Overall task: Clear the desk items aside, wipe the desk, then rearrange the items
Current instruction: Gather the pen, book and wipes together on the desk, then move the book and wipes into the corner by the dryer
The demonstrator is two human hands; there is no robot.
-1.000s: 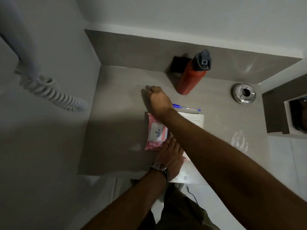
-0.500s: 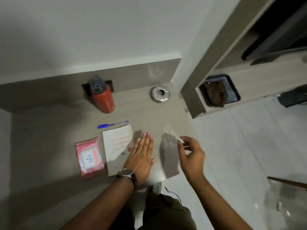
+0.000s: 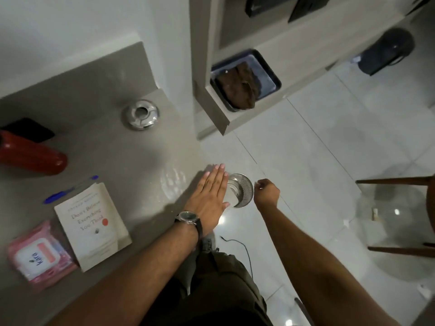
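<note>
My left hand [image 3: 208, 196] lies flat on the right edge of the grey desk [image 3: 131, 156], fingers straight and holding nothing. My right hand [image 3: 267, 190] hovers off the desk over a small metal mesh bin [image 3: 242, 190] on the floor, fingers curled shut; nothing shows in it. Something pale lies inside the bin. On the desk's left part are a white book [image 3: 91, 222], a pink wipes pack [image 3: 37, 260], a blue pen [image 3: 68, 190], a red bottle [image 3: 30, 156], a black flat object [image 3: 28, 129] and a metal ashtray [image 3: 141, 114].
A shelf unit to the right of the desk holds a dark tray [image 3: 270, 74] with a brown item. A wooden chair [image 3: 400, 215] stands at the right. A thin cable [image 3: 237, 245] lies on the tiled floor. A dark round bin [image 3: 388, 50] is at the top right.
My view has swung right. My right hand moved from wiping the desk, off its edge with a white wipe, to above the mesh bin. My left hand slid to the desk's right edge.
</note>
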